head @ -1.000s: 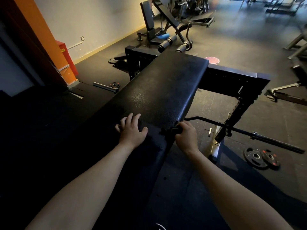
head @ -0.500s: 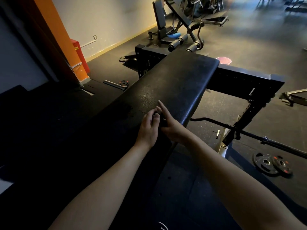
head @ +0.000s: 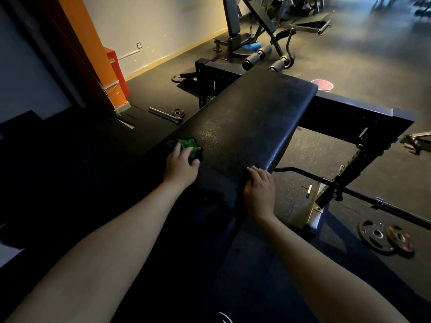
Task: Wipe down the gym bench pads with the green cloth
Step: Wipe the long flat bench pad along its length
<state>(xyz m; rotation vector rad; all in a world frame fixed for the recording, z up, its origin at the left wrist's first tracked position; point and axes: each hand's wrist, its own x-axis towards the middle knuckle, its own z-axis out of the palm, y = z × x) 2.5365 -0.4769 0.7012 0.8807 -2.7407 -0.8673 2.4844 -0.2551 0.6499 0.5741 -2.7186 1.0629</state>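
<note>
Subject: black padded desk, running from the 6 o'clock foreground toward 1 o'clock. The near half is in deep shadow. The far half is lit and shows a pebbled surface.

Green cloth: lies bunched on the desk's top, near its left edge, about mid-length. It sits directly at 12 o'clock of the left hand. The left fingers reach forward over the cloth's near portion, and the thumb lies at the cloth's 5 o'clock side. The fingers appear curled down onto the cloth in a grip, though shadow hides the exact contact. The far part of the cloth shows clear beyond the fingertips.

Right hand: set on the desk's right edge, at 4 o'clock of the cloth and well apart from it. The right fingers are extended and lie flat along the edge. They hold nothing.

Surroundings: a barbell lies on the floor at 3 o'clock of the right hand. Two weight plates lie at 4 o'clock. A pink bucket stands just beyond the desk's far end. An orange pillar stands at 10 o'clock.
</note>
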